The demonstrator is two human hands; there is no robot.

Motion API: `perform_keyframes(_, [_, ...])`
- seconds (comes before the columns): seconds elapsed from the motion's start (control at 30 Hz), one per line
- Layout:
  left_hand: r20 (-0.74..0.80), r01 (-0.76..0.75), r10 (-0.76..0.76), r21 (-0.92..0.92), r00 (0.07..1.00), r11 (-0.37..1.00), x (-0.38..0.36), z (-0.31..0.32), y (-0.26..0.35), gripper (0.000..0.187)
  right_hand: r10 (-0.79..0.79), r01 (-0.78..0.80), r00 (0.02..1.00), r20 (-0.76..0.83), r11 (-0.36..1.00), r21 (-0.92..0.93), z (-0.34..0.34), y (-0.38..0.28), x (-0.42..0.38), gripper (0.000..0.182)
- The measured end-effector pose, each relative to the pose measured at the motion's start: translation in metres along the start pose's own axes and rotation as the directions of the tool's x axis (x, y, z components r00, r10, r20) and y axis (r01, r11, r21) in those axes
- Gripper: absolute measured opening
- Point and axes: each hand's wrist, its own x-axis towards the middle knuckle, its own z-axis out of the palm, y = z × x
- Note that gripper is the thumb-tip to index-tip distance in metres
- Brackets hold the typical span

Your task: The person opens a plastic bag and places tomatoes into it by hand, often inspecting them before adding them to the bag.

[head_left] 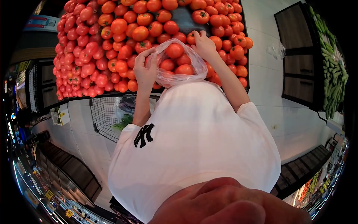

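A clear plastic bag (166,79) stands wide open against the front of the tomato display, with several red tomatoes (175,50) inside. My left hand (144,70) pinches the bag's left rim between thumb and fingers. Just past the bag's right rim, my right hand (205,45) curls its fingers on a tomato (190,39) at the edge of a gap in the pile. Part of that tomato is hidden by the fingers. Loose round tomatoes (140,33) surround both hands.
Smaller pinkish tomatoes (88,69) fill the display's left side. A dark bare patch (185,20) shows in the pile. Below the display's front edge stands a wire shopping cart (106,115) with leafy greens (125,121). Green vegetables (333,74) lie on a stand at the right.
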Motion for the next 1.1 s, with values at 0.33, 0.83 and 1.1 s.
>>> perform_keyframes(0.33, [-0.016,-0.097,0.098,0.083,0.995,0.992,-0.002,0.000,0.007,0.017,-0.056,0.071,0.994,-0.092,0.982,0.173,-0.001,0.017,0.008,0.064])
perform_keyframes(0.83, [0.329,-0.182,0.255,-0.239,0.909,0.954,-0.022,0.031,0.061,0.088,-0.200,-0.373,0.891,0.408,0.190,0.908,-0.093,-0.079,-0.084,0.069])
perform_keyframes(1.1, [0.279,-0.222,0.255,-0.142,0.926,0.965,-0.026,0.025,0.053,0.089,-0.081,-0.295,0.941,0.328,0.274,0.915,-0.072,-0.070,-0.087,0.058])
